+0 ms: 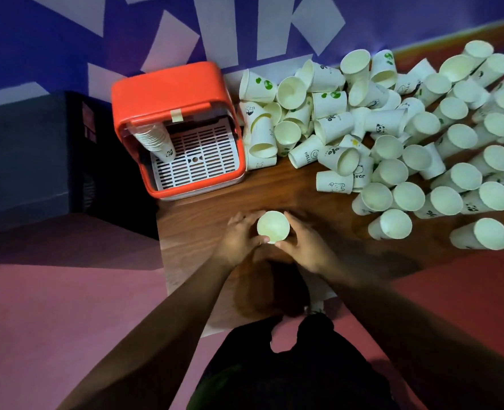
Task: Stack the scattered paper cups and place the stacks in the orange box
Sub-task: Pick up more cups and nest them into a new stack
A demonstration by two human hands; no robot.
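Near the front of the wooden table, my left hand and my right hand grip an upright white paper cup from both sides; whether more cups are nested under it is hidden. The orange box stands at the table's far left with its lid raised. Inside it a stack of cups leans in the left corner on a white slotted tray. A big heap of loose paper cups covers the right half of the table, some upright, some lying on their sides.
A blue wall with white shapes runs behind the table. Left of the table stands a dark grey block. Bare wood lies between the box, the heap and my hands. Pink floor shows below, with my dark trousers.
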